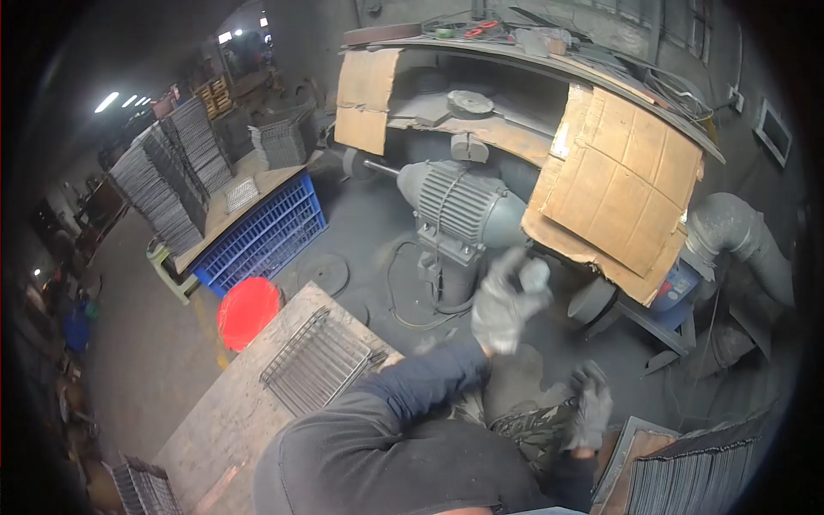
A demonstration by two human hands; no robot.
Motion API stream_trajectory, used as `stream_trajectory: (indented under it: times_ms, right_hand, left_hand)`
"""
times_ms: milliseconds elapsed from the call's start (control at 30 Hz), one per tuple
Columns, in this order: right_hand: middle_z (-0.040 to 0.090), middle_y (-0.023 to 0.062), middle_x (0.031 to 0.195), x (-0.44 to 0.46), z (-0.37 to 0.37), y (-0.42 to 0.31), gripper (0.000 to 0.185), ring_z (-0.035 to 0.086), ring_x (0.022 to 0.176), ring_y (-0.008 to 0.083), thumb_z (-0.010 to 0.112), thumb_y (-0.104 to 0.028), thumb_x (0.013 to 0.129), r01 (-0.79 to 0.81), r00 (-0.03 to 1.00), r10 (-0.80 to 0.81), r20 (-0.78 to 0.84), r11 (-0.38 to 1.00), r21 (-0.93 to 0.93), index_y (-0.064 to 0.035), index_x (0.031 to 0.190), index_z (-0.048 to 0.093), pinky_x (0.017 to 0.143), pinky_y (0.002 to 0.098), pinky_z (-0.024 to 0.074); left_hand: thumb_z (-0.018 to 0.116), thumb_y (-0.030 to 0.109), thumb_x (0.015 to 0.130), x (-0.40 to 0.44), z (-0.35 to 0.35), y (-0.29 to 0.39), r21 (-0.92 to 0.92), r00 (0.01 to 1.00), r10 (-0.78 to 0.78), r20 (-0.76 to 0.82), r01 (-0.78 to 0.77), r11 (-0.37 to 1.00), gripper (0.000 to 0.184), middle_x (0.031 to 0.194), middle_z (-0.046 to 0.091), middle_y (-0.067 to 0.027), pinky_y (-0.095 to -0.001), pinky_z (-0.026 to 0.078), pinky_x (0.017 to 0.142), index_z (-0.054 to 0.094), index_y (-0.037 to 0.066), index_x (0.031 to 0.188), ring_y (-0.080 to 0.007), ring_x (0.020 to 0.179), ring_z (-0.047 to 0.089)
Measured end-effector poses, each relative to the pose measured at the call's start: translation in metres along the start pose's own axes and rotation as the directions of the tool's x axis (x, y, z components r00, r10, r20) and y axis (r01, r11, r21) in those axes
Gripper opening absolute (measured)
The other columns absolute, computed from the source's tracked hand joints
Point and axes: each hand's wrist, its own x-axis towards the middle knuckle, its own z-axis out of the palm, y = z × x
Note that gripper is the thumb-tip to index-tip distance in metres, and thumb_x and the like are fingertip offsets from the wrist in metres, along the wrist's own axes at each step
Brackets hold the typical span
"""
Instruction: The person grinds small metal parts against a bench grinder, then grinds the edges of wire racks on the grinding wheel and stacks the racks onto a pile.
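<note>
My left hand, in a grey work glove, is raised in front of the electric motor. Motion blur smears its fingers. A pale rounded shape shows at its fingertips, and I cannot tell whether this is glove or a held piece. Lower right, my right hand hovers beside my camouflage-clad leg, its gloved fingers loosely apart with nothing visible in them. A wire rack lies on the wooden board left of my arm, touched by neither hand.
Cardboard sheets hang over the hood around the motor. Further left, stacked wire racks stand on a board above a blue crate. A red round lid or bucket sits near the board. Thin plates are stacked at lower right.
</note>
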Motion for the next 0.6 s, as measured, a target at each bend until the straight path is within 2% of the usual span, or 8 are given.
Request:
stream_trajectory:
  times_ms: [67,133,167,200,367,433,533,600]
  right_hand:
    - [0.061,0.0191,0.139,0.02,0.015,-0.017,0.04,0.065,0.12,0.0298,0.048,-0.018,0.108,-0.291,0.946,0.315,-0.082,0.932,0.217,0.0019,0.142,0.052,0.1,0.0389,0.0549]
    - [0.064,0.0133,0.136,-0.037,0.063,-0.01,0.04,0.067,0.114,0.0249,0.049,-0.019,0.107,-0.179,0.984,0.178,0.021,0.957,0.228,0.0031,0.139,0.054,0.093,0.0328,0.0563]
    - [0.063,0.0142,0.134,-0.027,0.055,-0.002,0.044,0.065,0.114,0.0246,0.052,-0.03,0.107,-0.296,0.955,0.286,0.081,0.882,0.366,0.0021,0.138,0.055,0.09,0.0333,0.0548]
    - [0.062,0.0151,0.131,-0.015,0.041,0.014,0.051,0.063,0.113,0.0242,0.056,-0.04,0.107,-0.394,0.916,0.372,0.147,0.776,0.493,0.0011,0.137,0.055,0.087,0.0338,0.0533]
    - [0.064,0.0141,0.135,-0.019,0.035,0.013,0.043,0.061,0.125,0.0282,0.059,-0.024,0.104,-0.264,0.954,0.254,0.163,0.963,0.049,-0.0029,0.141,0.055,0.102,0.0373,0.0526]
    - [0.061,0.0148,0.14,-0.021,0.024,0.043,0.042,0.059,0.13,0.0294,0.05,-0.024,0.11,-0.224,0.942,0.215,0.257,0.975,0.003,-0.0026,0.146,0.051,0.106,0.0364,0.0519]
    - [0.055,0.0159,0.148,-0.022,0.004,0.104,0.042,0.055,0.136,0.0268,0.039,-0.022,0.113,-0.34,0.937,0.29,0.195,0.888,0.309,-0.0033,0.15,0.046,0.111,0.0336,0.0491]
    - [0.051,0.0153,0.154,-0.013,0.002,0.11,0.044,0.052,0.14,0.0247,0.033,-0.023,0.114,-0.326,0.942,0.267,0.204,0.874,0.361,-0.004,0.153,0.043,0.115,0.0327,0.0466]
  left_hand:
    - [0.087,0.004,0.072,-0.011,0.011,-0.045,-0.024,0.997,0.071,0.004,-0.071,0.997,0.09,0.133,0.061,-0.0137,-0.0351,0.05,0.104,0.045,-0.003,0.151,-0.0219,0.121,0.061]
    - [0.082,-0.007,0.073,-0.088,-0.01,-0.038,0.224,0.99,0.046,0.131,-0.074,0.972,0.084,0.134,0.059,-0.0121,-0.031,0.053,0.1,0.047,-0.004,0.149,-0.0182,0.119,0.06]
    - [0.08,-0.01,0.073,-0.1,0.008,-0.038,-0.117,0.982,-0.148,0.113,0.161,0.98,0.083,0.133,0.06,-0.0112,-0.0319,0.054,0.096,0.046,-0.003,0.149,-0.0183,0.12,0.06]
    - [0.08,-0.011,0.072,-0.101,0.017,-0.047,-0.128,0.972,-0.162,0.17,0.184,0.974,0.085,0.133,0.06,-0.0123,-0.0316,0.055,0.095,0.046,-0.004,0.149,-0.0186,0.12,0.06]
    - [0.085,-0.005,0.07,-0.108,0.021,-0.033,-0.066,0.899,-0.336,0.281,0.368,0.928,0.087,0.136,0.06,-0.0183,-0.0357,0.055,0.102,0.045,-0.011,0.147,-0.0259,0.122,0.061]
    - [0.091,0.006,0.065,-0.113,0.008,-0.064,0.134,0.931,-0.234,0.28,0.204,0.97,0.092,0.138,0.059,-0.0182,-0.0362,0.053,0.106,0.049,-0.009,0.145,-0.0273,0.122,0.062]
    - [0.095,0.02,0.063,-0.101,0.004,-0.069,0.419,0.922,-0.099,0.375,-0.074,0.905,0.097,0.144,0.057,-0.0184,-0.0391,0.046,0.113,0.051,-0.004,0.145,-0.0295,0.124,0.062]
    - [0.094,0.023,0.066,-0.09,0.005,-0.072,0.416,0.897,-0.168,0.408,-0.019,0.909,0.095,0.144,0.057,-0.018,-0.0388,0.046,0.112,0.05,-0.001,0.146,-0.0298,0.124,0.062]
